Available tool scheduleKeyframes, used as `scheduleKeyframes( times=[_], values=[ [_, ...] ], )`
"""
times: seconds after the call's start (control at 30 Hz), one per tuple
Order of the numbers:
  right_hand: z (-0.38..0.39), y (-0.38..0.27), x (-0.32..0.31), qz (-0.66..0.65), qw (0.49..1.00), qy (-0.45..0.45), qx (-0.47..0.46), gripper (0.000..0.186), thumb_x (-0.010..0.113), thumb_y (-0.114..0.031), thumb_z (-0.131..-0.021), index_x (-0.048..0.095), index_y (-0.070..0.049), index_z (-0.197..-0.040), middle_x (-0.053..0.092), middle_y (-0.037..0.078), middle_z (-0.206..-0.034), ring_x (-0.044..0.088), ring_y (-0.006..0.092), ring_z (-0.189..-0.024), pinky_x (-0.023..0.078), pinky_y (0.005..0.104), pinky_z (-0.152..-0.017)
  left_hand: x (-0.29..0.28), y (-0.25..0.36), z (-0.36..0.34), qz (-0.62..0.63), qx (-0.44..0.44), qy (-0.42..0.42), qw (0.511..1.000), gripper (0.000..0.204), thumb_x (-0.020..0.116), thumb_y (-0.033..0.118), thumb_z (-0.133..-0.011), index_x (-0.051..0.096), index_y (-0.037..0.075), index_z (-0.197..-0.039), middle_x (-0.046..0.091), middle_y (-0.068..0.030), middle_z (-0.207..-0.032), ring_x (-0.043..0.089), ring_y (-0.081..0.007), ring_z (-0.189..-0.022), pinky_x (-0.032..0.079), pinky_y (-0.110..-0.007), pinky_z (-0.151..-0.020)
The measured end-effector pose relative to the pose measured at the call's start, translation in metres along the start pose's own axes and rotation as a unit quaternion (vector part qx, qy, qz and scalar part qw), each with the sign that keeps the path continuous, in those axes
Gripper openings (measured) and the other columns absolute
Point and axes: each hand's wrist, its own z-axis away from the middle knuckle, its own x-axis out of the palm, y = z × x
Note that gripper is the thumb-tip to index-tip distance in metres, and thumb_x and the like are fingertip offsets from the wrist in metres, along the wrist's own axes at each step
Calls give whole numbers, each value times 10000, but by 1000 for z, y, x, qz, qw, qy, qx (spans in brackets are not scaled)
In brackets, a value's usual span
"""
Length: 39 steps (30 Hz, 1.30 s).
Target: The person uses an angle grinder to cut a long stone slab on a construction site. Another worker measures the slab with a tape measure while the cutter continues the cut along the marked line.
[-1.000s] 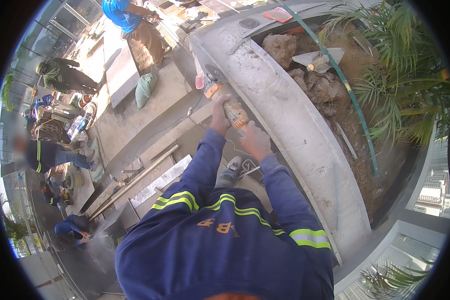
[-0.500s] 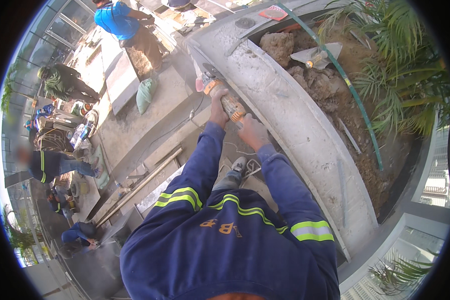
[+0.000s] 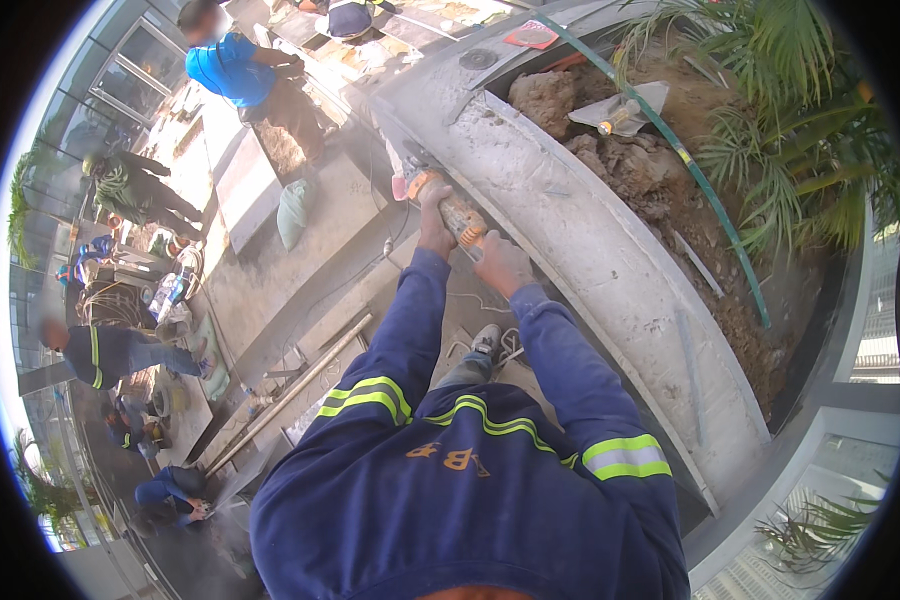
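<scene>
The hands (image 3: 504, 264) grasp an orange grinder (image 3: 461, 217), its head (image 3: 421, 184) just beyond the left hand (image 3: 434, 226).

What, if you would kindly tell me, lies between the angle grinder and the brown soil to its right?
A broad, pale, curved concrete ledge lies between the angle grinder and the brown soil, as the head view shows.

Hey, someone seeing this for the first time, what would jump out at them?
Probably the grinder near the middle, gripped by the left hand toward its front and the right hand behind. Next, the pale ledge curving toward lower right, with palm fronds at upper right. At upper left, a person in bright blue also stands out.
</scene>
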Motion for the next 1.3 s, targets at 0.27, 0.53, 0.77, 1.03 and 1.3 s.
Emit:
scheduleKeyframes(
  times=[0.27, 0.53, 0.77, 1.03, 1.3],
  values=[
    [6, 2, -1, 1, 1000, -4, -5, 401, 699, -258, -829, 556, -4, -1106, 734, 264, -1007, 731, 415, -962, 583, 497, -848, 1, -2, 6, -1, -5, 7, 1000, 368, 721, 186, -814, 534, 68, -1107, 587, -129, -870, 641, -311, -760, 573, -491, -673],
    [18, 10, -1, 4, 1000, 11, -15, 402, 714, -284, -825, 554, -6, -1066, 733, 263, -946, 734, 412, -934, 584, 504, -826, 8, -10, 26, -12, 14, -3, 1000, 339, 707, 184, -838, 535, 66, -1107, 599, -130, -904, 654, -317, -787, 569, -487, -687],
    [29, 8, -6, 30, 999, 25, -24, 300, 687, -238, -861, 578, -15, -1030, 741, 226, -885, 744, 390, -864, 596, 486, -765, -4, -15, 21, -15, 25, -8, 1000, 328, 704, 188, -835, 549, 70, -1099, 602, -128, -906, 663, -316, -802, 572, -485, -697],
    [35, 13, -10, 14, 1000, -9, -17, 459, 747, -314, -819, 535, 2, -1076, 734, 258, -939, 733, 417, -923, 585, 504, -794, 8, -20, 38, -8, 22, 17, 1000, 362, 703, 190, -817, 539, 62, -1114, 603, -138, -906, 665, -328, -800, 580, -497, -693],
    [42, 15, -12, 15, 1000, -17, -8, 408, 732, -254, -816, 541, -1, -1072, 733, 261, -945, 731, 415, -933, 585, 501, -813, 14, -24, 50, 0, 29, 14, 999, 396, 698, 199, -823, 516, 49, -1141, 599, -152, -901, 664, -332, -797, 585, -495, -681]
  ],
)
